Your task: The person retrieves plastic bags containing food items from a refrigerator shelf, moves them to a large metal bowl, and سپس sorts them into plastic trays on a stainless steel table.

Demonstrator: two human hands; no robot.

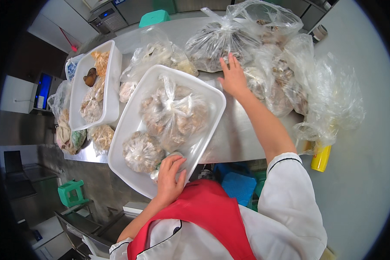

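My left hand [169, 178] is over the near end of a white plastic tub [218, 94], its fingers over a small item partly hidden beneath them; whether it grips this, I cannot tell. In the tub lie a large knotted clear plastic bag of brownish food pieces [178, 113] and a smaller bag [142, 152]. My right hand [233, 75] reaches across the steel table, fingers spread, their tips at the lower side of a big tied clear bag with dark contents [219, 42]. Beside that hand, on its right, sits a small knotted bag [255, 81].
A second white tub [115, 87] with bagged food stands at the left on the steel table [227, 139]. More filled bags [100, 138] lie around it. Crumpled clear plastic bags [334, 94] and a yellow cylinder [321, 159] are at the right. Green stools [72, 193] stand about the table.
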